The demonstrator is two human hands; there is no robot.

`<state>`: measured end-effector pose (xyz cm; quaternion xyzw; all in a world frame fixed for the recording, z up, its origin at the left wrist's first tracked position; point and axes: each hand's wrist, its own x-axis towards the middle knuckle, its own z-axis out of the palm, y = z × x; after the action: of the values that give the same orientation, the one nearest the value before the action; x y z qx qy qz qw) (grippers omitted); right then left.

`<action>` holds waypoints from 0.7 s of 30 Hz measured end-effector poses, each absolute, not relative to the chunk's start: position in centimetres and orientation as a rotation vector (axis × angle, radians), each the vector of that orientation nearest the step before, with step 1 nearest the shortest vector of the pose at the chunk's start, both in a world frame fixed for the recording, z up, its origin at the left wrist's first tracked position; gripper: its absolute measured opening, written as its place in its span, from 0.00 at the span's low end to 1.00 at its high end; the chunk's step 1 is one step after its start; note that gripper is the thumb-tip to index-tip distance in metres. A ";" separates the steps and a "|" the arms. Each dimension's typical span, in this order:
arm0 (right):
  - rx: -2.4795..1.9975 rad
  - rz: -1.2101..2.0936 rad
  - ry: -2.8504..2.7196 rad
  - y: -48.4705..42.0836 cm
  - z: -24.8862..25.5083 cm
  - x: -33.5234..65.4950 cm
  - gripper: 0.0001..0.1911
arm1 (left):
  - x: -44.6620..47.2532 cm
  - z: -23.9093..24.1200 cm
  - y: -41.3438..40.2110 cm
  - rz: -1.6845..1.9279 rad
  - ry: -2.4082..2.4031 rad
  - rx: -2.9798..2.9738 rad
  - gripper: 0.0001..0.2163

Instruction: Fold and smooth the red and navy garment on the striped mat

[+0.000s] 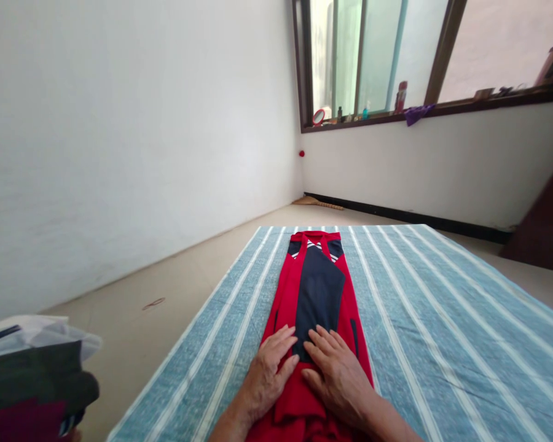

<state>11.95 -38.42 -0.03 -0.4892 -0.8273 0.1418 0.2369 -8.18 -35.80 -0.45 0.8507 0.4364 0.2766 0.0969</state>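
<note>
A bare room with white walls and a pale floor; a blue-and-white striped sheet (pixel 442 319) covers a low bed or mattress, which of the two cannot be told. On it, running from near to far along the middle, lies a red garment (pixel 345 294) folded into a long narrow strip, with a dark navy panel (pixel 320 288) on top and striped trim at the far collar end. The left hand (pixel 270 371) and right hand (pixel 338 371) both rest flat and open on its near part, fingers spread, gripping nothing, side by side and nearly touching. Judged from its drape and slight sheen, the fabric is a light, soft sports knit: limp, somewhat slippery, not fragile, apt to slide out of its folds if lifted from one point. It would be best taken at the folded edges with both hands, or at the near hem. At near left sits a pile of dark clothes (pixel 32 380) with clear plastic over it. Far off, a window sill (pixel 442 109) carries bottles and a purple cloth (pixel 417 113).
</note>
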 end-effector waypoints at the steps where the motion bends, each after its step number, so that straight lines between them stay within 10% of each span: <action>1: -1.339 0.389 -2.271 -38.4 0.0 11.9 0.22 | -8.2 -0.4 -35.8 0.818 1.291 2.516 0.14; 21: -1.328 0.390 -2.268 -38.2 -0.2 11.9 0.22 | -8.4 -0.5 -35.5 0.878 1.284 2.466 0.13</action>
<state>11.93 -38.20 -0.22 -0.4851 -0.8288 0.1424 0.2400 -8.40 -35.46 -0.54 0.8405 0.4375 0.2992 0.1128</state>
